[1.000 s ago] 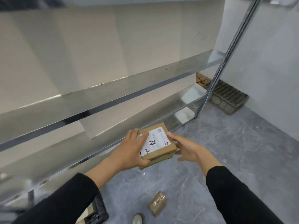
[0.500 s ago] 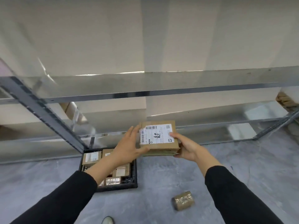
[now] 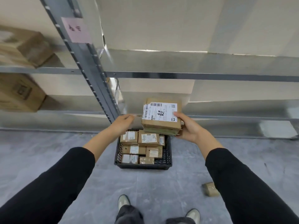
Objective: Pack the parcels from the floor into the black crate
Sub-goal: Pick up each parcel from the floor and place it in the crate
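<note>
A brown parcel (image 3: 161, 122) with a white shipping label rests on a thinner greenish one, and my right hand (image 3: 189, 129) grips both from the right, just above the far edge of the black crate (image 3: 142, 165). My left hand (image 3: 123, 122) hovers just left of the parcel with its fingers loosely curled, holding nothing. The crate stands on the grey floor against the shelving and holds several brown labelled parcels. One small taped parcel (image 3: 210, 189) lies on the floor at the lower right, beside my right sleeve.
Metal shelving (image 3: 178, 76) runs across behind the crate, with a slanted upright post (image 3: 90, 70) carrying a pink note. Large cardboard boxes (image 3: 19, 92) sit on the left shelves. My shoes (image 3: 123, 201) stand on the floor just short of the crate.
The view has swung left, so the crate is now centred below my hands. The parcel has come over the crate's far edge and my left hand has come off it.
</note>
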